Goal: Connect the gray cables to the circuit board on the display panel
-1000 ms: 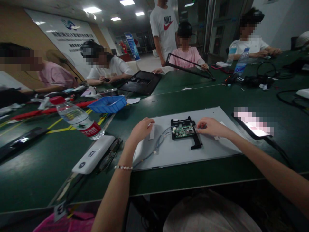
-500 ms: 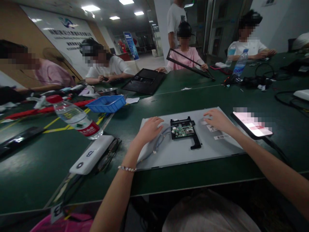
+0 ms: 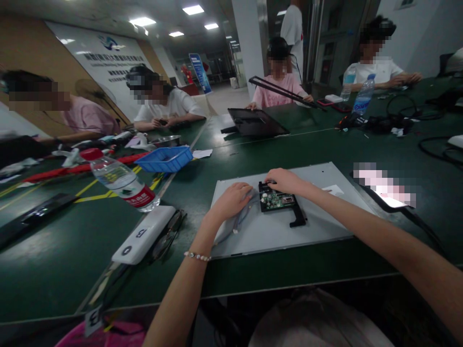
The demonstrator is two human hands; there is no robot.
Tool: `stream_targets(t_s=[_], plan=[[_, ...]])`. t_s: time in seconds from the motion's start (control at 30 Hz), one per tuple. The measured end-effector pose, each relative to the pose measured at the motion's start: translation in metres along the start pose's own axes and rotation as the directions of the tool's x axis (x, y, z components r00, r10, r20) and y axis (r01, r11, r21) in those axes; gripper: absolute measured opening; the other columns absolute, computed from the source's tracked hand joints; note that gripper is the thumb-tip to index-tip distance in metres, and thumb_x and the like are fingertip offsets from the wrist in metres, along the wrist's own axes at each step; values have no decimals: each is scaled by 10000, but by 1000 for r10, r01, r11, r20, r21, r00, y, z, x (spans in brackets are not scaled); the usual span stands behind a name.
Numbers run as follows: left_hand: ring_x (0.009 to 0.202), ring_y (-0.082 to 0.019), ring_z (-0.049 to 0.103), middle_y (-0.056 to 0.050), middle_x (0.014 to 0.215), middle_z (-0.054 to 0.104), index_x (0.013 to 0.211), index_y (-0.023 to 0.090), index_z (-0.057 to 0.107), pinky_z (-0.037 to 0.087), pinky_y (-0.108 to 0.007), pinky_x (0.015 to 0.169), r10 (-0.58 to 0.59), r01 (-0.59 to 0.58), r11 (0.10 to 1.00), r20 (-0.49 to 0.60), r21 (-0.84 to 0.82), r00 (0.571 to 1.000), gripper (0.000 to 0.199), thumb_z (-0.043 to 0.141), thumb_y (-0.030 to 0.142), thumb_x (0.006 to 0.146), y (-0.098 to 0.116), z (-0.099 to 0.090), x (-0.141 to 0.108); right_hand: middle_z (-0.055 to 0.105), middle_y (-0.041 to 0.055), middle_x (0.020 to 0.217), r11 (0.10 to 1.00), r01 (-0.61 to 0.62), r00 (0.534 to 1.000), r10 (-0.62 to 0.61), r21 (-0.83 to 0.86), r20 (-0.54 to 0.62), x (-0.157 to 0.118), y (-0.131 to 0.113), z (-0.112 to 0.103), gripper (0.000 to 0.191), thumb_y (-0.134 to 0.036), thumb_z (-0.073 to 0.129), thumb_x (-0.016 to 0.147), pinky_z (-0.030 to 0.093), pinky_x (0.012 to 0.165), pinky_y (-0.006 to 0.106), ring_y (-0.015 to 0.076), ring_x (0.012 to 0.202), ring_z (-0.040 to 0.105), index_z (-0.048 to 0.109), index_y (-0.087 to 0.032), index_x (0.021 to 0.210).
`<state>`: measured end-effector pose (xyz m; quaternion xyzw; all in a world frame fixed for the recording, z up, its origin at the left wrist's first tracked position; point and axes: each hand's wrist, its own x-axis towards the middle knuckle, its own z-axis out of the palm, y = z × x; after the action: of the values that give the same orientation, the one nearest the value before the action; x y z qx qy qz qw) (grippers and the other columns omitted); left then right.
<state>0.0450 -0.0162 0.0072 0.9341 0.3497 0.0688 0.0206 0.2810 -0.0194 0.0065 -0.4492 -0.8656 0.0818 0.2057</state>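
Note:
A flat grey metal panel (image 3: 318,217) lies in front of me. On it rests a black plastic bracket (image 3: 298,214) with a green circuit board (image 3: 277,199) in its frame. My right hand (image 3: 285,181) reaches across the panel, its bent fingers closed on the bracket's far left edge and covering part of it. To the left, my left hand (image 3: 233,200) hovers low over the panel, fingers loosely curved and apart beside thin grey cables (image 3: 239,219) that run to the board. A pale label (image 3: 334,190) shows partly behind my right forearm.
Left of the panel are a white power bank (image 3: 144,236), glasses (image 3: 168,233), a water bottle (image 3: 123,185) and a blue tray (image 3: 166,160). A lit phone (image 3: 388,190) with a cable lies right. Across the table, a co-worker (image 3: 277,86) holds a black frame (image 3: 285,90) and a dark panel (image 3: 256,123).
My right hand has moved left from the panel's right side onto the bracket. My left hand has stayed near the cables. The co-worker's dark panel has shifted right and tilted.

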Motion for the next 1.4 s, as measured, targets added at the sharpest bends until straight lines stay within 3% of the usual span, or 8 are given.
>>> stream_targets(t_s=[0.27, 0.4, 0.53, 0.67, 0.83, 1.03, 1.23, 1.4], plan=[[1148, -226, 504, -102, 1230, 557, 1209, 172, 523, 394, -374, 985, 10, -10, 1000, 2, 16, 1000, 327, 382, 262, 927, 1, 2, -1, 656, 81, 1063, 997, -68, 997, 66, -46, -32, -5, 13, -12, 227, -293, 511, 908, 478, 832, 337, 203, 931, 615, 659, -172, 1029], [1143, -221, 509, -100, 1231, 556, 1218, 173, 514, 400, -369, 981, 16, -16, 1000, 3, 27, 1000, 334, 369, 268, 933, 1, 2, -1, 685, 71, 1031, 977, -167, 980, 150, -135, -130, -31, 35, -26, 234, -210, 481, 895, 452, 836, 305, 208, 956, 614, 694, -181, 986], [1142, -219, 510, -94, 1235, 553, 1220, 182, 514, 395, -372, 987, 12, -12, 999, 3, 31, 1000, 336, 362, 269, 933, 1, 0, 0, 676, 93, 1058, 968, -171, 982, 153, -183, -107, -64, 58, -22, 260, -215, 459, 902, 457, 853, 346, 230, 977, 605, 687, -160, 1012], [1144, -229, 508, -107, 1239, 550, 1219, 165, 516, 398, -380, 984, 5, -5, 1000, 21, 19, 1000, 345, 370, 278, 927, 2, -1, 0, 656, 93, 1134, 983, -164, 981, 154, -80, -115, -82, 72, -10, 294, -253, 451, 913, 450, 899, 382, 235, 1043, 587, 647, -178, 1119], [1158, -228, 506, -102, 1256, 545, 1245, 175, 501, 379, -384, 1004, -16, 16, 1000, 28, -10, 999, 376, 332, 328, 946, 1, -1, 0, 673, 84, 1092, 988, -151, 970, 157, 43, -185, -83, 74, -7, 297, -313, 437, 927, 467, 882, 385, 229, 1007, 604, 657, -188, 1082], [1303, -246, 379, -113, 1446, 366, 1422, 178, 274, 299, -375, 1084, -49, 49, 993, 4, -112, 999, 644, 412, 516, 892, 17, -8, 4, 669, 89, 1102, 990, -137, 971, 141, 30, -194, -81, 78, -4, 291, -336, 504, 891, 483, 855, 388, 236, 1007, 609, 647, -201, 1106], [1387, -312, 221, -174, 1532, 153, 1467, 106, 114, 242, -405, 1114, -35, 52, 994, 167, -97, 985, 960, 508, 641, 774, 40, -16, 25, 682, 90, 1068, 989, -143, 972, 134, -32, -191, -80, 77, -2, 283, -332, 561, 856, 472, 858, 384, 242, 979, 618, 657, -193, 1083], [1406, -321, 156, -196, 1530, 139, 1460, 86, 124, 209, -407, 1125, -29, 61, 990, 242, -124, 970, 1030, 549, 669, 724, 36, -19, 39, 688, 81, 1052, 988, -151, 971, 141, -38, -194, -80, 75, -2, 232, -298, 544, 866, 470, 844, 360, 234, 967, 620, 678, -193, 1024]])
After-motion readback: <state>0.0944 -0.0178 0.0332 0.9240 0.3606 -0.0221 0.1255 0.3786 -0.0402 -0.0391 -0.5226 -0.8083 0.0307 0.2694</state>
